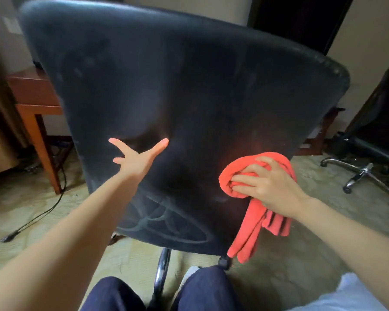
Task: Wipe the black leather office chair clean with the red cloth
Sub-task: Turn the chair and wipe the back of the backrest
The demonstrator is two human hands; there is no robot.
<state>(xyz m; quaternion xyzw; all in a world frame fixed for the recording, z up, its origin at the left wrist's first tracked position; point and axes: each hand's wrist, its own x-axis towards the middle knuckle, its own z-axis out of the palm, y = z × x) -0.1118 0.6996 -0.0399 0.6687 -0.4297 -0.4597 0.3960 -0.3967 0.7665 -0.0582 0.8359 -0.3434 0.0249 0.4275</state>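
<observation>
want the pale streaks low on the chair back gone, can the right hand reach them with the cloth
Probably yes. The right hand grips the red cloth against the chair back, just right of and above the pale streaks. Nothing lies between them, and the left hand presses higher up.

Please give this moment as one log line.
left hand: open on chair back | right hand: grips red cloth | step: wiping

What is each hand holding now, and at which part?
The right hand grips the red cloth at its bunched upper part; the left hand holds nothing.
</observation>
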